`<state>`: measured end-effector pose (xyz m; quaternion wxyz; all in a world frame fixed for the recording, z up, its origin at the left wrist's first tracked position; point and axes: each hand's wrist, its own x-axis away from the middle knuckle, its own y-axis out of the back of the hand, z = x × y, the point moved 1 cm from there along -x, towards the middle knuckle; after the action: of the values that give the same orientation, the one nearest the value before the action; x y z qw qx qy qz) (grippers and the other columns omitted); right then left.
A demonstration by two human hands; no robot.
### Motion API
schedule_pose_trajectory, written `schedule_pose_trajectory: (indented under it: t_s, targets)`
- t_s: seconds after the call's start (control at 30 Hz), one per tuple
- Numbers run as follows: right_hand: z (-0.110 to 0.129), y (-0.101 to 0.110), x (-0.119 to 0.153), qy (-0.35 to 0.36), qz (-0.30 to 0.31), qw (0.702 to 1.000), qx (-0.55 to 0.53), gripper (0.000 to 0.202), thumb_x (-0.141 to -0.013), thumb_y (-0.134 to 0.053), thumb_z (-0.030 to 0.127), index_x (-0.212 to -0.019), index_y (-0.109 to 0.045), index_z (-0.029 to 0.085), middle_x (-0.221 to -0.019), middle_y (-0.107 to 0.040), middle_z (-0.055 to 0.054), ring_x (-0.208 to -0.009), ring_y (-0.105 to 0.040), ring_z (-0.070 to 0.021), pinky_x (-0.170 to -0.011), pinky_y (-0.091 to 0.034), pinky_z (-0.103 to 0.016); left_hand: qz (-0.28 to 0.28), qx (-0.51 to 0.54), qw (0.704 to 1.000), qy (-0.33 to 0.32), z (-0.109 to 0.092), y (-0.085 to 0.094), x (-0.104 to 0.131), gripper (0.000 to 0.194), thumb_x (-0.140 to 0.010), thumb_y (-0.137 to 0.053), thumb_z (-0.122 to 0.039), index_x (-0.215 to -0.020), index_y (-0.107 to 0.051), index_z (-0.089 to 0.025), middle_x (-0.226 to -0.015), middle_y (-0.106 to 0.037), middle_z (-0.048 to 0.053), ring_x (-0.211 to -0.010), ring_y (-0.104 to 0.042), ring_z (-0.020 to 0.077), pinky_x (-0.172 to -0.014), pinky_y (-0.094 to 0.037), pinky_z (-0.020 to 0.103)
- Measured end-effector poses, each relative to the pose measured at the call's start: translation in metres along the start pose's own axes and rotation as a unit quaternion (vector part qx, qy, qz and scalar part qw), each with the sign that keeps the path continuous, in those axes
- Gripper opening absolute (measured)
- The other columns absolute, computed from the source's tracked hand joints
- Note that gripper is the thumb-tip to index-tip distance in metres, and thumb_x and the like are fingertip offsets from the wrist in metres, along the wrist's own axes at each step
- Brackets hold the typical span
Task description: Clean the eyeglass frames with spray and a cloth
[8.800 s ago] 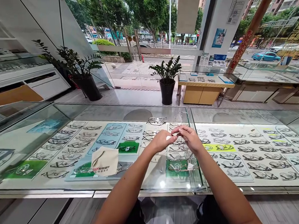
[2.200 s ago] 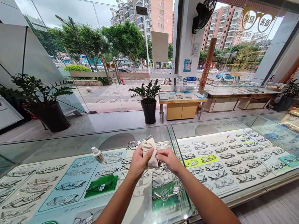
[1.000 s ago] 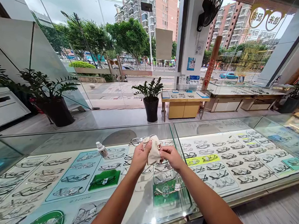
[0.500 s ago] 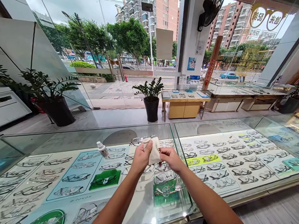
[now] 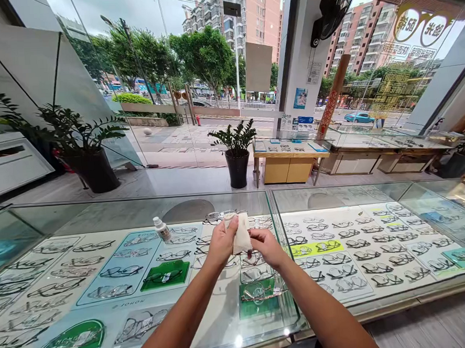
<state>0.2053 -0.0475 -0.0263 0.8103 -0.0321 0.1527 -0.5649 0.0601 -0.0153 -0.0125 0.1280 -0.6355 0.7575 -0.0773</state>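
My left hand [image 5: 223, 242] is closed on a cream cloth [image 5: 242, 234], thumb on top, above the glass display case. Close by on the right, my right hand [image 5: 267, 246] has its fingers pinched at the cloth's edge, around a small dark part that looks like a piece of glasses; most of it is hidden. Just beyond the cloth lies a pair of glasses [image 5: 217, 216]. A white spray bottle [image 5: 162, 229] stands on the glass to the left. Nearer to me, a thin-framed pair of glasses [image 5: 259, 297] is over a green card.
Rows of eyeglasses fill the left case and the right case [image 5: 378, 238] under glass. Behind the cases are a potted plant [image 5: 237, 168], a larger plant in a black pot [image 5: 94, 169] and a yellow cabinet [image 5: 285, 169]. Large windows face the street.
The view has shifted slightly, so the scene sits a little further right. Both hands keep nearly the same pose, with the cloth still between them.
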Motion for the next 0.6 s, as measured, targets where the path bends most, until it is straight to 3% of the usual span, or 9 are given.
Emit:
schedule_pose_trajectory:
  t_s: [0.1,0.27,0.37,0.5,0.6]
  targets:
    - [0.002,0.005,0.0,0.003,-0.032,0.999,-0.028,0.038,-0.078,-0.083,0.053,-0.071,-0.071,0.017,-0.074,-0.064,-0.002,-0.062,-0.055,-0.0131,-0.054,-0.052,-0.026,0.053,0.024,0.998,0.018,-0.005,0.004,-0.001,0.058,-0.077,-0.079,-0.07,-0.093,-0.068,-0.015,-0.069,-0.069,0.003,-0.053,-0.061,0.0152,-0.049,-0.049,0.025]
    - [-0.001,0.01,0.0,-0.02,-0.061,0.995,-0.073,0.037,-0.078,-0.083,0.053,-0.078,-0.073,0.017,-0.076,-0.067,-0.003,-0.066,-0.059,-0.0138,-0.053,-0.051,-0.024,0.118,0.024,0.992,0.043,-0.012,0.004,0.006,0.062,-0.071,-0.091,-0.05,-0.115,-0.064,-0.017,-0.086,-0.074,0.005,-0.064,-0.068,0.0177,-0.058,-0.056,0.028]
    - [-0.005,0.003,0.001,-0.018,-0.04,0.997,-0.064,0.037,-0.079,-0.083,0.053,-0.08,-0.074,0.017,-0.072,-0.062,-0.001,-0.061,-0.055,-0.0119,-0.053,-0.051,-0.024,0.087,-0.002,0.996,0.024,-0.009,0.001,0.007,0.058,-0.073,-0.09,-0.053,-0.111,-0.062,-0.019,-0.082,-0.071,0.002,-0.057,-0.064,0.0149,-0.051,-0.053,0.025]
    - [-0.006,-0.003,0.001,-0.006,-0.008,1.0,-0.025,0.036,-0.079,-0.083,0.052,-0.08,-0.076,0.016,-0.074,-0.064,-0.002,-0.065,-0.057,-0.0135,-0.054,-0.053,-0.025,0.009,-0.022,0.999,-0.028,-0.003,0.003,0.003,0.055,-0.078,-0.08,-0.068,-0.085,-0.061,-0.017,-0.063,-0.061,-0.002,-0.048,-0.051,0.0099,-0.044,-0.042,0.021]
    - [-0.003,0.0,0.001,-0.013,-0.024,0.998,-0.052,0.037,-0.079,-0.083,0.053,-0.077,-0.075,0.016,-0.075,-0.066,-0.003,-0.066,-0.058,-0.0141,-0.055,-0.053,-0.025,0.024,0.004,1.0,-0.008,-0.005,0.005,0.001,0.058,-0.078,-0.077,-0.072,-0.084,-0.062,-0.016,-0.062,-0.062,0.0,-0.048,-0.053,0.0113,-0.045,-0.043,0.022]
